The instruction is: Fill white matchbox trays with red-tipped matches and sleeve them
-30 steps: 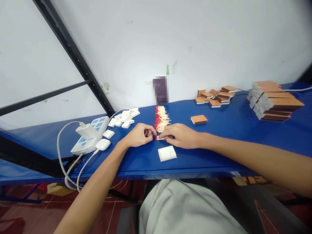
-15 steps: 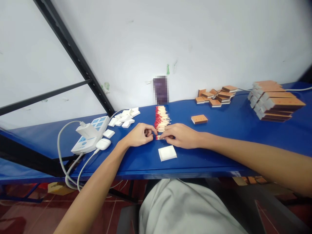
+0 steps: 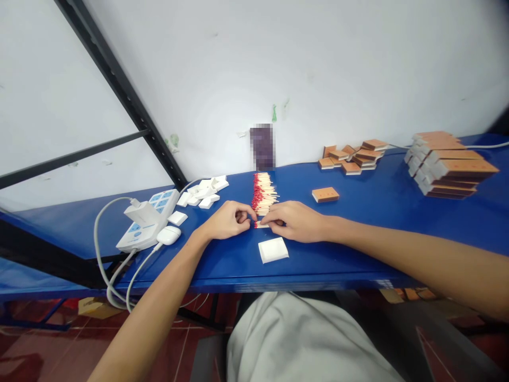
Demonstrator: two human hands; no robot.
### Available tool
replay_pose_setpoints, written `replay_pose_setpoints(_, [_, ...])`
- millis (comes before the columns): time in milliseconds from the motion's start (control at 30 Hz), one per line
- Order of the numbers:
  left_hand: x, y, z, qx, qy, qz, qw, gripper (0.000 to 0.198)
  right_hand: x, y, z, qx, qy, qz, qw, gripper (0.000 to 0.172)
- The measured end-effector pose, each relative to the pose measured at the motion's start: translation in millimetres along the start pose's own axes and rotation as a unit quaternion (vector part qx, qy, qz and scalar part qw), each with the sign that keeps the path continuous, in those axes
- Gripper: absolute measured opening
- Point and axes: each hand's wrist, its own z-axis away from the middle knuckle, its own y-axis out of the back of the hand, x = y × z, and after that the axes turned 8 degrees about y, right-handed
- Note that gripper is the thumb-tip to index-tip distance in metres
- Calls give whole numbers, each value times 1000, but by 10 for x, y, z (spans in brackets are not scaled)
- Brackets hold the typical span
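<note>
A small group of red-headed matchsticks [image 3: 257, 225] lies on the blue table between my hands, just in front of a larger pile of matchsticks [image 3: 264, 192]. My left hand [image 3: 227, 220] is beside the red heads, index finger near them, thumb apart and other fingers curled, with nothing visible in it. From the other side, my right hand [image 3: 292, 220] has its index fingertip and thumb around the wooden ends of the small group; part of it is hidden under the fingers. Close to the table's front edge sits a white matchbox tray [image 3: 273, 250].
One brown matchbox sleeve [image 3: 325, 194] lies right of my right hand. Further back are loose matchboxes [image 3: 353, 158] and a stack of brown sleeves [image 3: 449, 164]. White trays [image 3: 204, 191] are heaped at left, near a power strip [image 3: 149, 223] with cables. A black metal frame rises at left.
Almost nothing differs. Both hands keep their places around the small group of matchsticks, with only a slight shift of the right fingers at most.
</note>
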Motion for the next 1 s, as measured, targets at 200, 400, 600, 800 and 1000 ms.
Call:
replay_pose_setpoints(200, [-2,-3,1,-1,-4,-1,1000,22,-7,6,-4,3,-19,3,1000,32])
replay_pose_setpoints(400, [-6,-12,-6,19,-9,-11,1000,25,-2,13,-7,6,-23,9,1000,29])
replay_pose_setpoints(600, [-22,-14,-9,54,-10,-35,998,27,19,1,-12,17,-87,44,995,31])
replay_pose_setpoints(800, [-18,-9,-7,70,-14,-59,996,26,3,14,-15,8,-103,58,993,30])
replay_pose_setpoints(1000, [-21,-12,-10,62,-24,-64,996,24,16,5,-13,5,-97,57,994,32])
